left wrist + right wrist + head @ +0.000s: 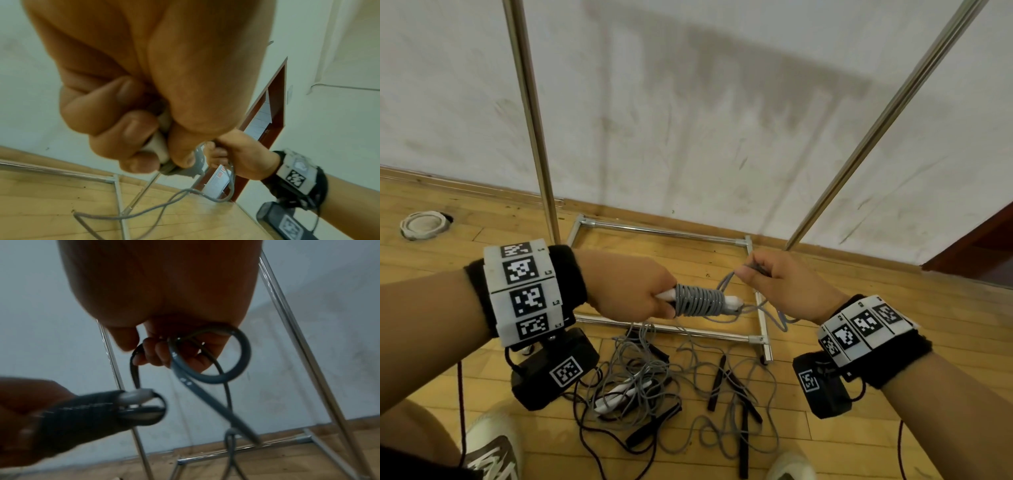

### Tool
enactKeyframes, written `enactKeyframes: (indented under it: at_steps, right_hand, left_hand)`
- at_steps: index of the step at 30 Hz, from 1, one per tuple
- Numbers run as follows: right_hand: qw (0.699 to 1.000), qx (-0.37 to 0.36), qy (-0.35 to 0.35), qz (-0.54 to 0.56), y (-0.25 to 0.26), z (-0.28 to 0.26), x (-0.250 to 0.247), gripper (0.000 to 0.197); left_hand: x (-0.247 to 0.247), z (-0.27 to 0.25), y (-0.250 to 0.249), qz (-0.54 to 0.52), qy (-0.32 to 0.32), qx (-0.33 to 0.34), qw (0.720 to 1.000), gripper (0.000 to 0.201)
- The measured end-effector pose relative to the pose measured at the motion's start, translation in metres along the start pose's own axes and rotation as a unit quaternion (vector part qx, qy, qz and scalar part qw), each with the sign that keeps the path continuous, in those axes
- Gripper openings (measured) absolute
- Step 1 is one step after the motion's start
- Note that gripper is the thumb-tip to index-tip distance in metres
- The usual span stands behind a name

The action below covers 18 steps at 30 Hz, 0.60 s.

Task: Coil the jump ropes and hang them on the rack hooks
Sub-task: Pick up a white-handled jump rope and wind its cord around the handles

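Head view: both hands [633, 286] [779, 286] clamped on grey rope [698, 299], wristband "L2" [557, 302]

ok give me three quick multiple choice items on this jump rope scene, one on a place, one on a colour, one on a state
1. Where is the tangled pile of ropes?
A. on the wooden floor
B. on a hook
C. on a chair

2. What colour is the cord wound round the handles?
A. red
B. grey
C. yellow

3. What is the right hand doing?
A. hanging open
B. pressing the wall
C. pinching the loose cord

Answers: 1 A, the pile lies on the floor below the hands; 2 B, the tight turns are grey; 3 C, its fingers close on the cord while the left hand grips the handles.
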State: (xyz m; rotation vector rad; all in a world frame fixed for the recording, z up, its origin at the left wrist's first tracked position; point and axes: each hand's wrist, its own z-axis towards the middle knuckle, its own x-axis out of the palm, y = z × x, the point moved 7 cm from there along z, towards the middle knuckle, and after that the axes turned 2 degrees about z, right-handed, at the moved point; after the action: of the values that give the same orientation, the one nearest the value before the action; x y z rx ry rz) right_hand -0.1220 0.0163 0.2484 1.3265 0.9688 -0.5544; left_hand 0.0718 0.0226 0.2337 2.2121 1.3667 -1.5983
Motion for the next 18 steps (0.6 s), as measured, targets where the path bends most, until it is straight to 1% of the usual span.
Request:
enactKeyframes:
  at_steps: [2, 4, 8, 11, 14, 16, 18]
  right_hand:
    - [0.998, 0.015, -0.011, 0.059, 0.004, 0.003, -0.001, 0.035]
    - [0.99, 0.032, -0.015, 0.137, 0.008, 0.005, -0.002, 0.035]
    - [0.971, 0.036, -0.016, 0.237, 0.011, 0.005, -0.002, 0.021]
    - [0.949, 0.018, -0.005, 0.315, 0.016, 0.005, 0.001, 0.01]
    - [0.937, 0.004, -0.008, 0.35, 0.019, 0.004, 0.001, 0.009]
    - [0.929, -0.001, -0.019, 0.369, 0.02, 0.003, 0.0, 0.007]
    - [0.923, -0.003, -0.024, 0.385, 0.022, 0.002, 0.002, 0.008]
  left_hand:
    - [-0.003, 0.004, 0.006, 0.013, -0.015, -0.022, 1.0, 0.022]
    - [-0.009, 0.007, 0.013, 0.019, -0.044, -0.041, 0.998, 0.024]
    - [-0.025, 0.007, 0.018, 0.004, -0.121, -0.058, 0.991, 0.026]
    - [-0.036, 0.005, 0.017, -0.027, -0.176, -0.046, 0.983, 0.026]
    - [-0.044, 0.0, 0.009, -0.069, -0.215, -0.016, 0.974, 0.025]
    - [-0.048, -0.004, 0.006, -0.094, -0.234, -0.004, 0.968, 0.022]
    - [-0.049, -0.007, 0.006, -0.12, -0.239, -0.003, 0.964, 0.019]
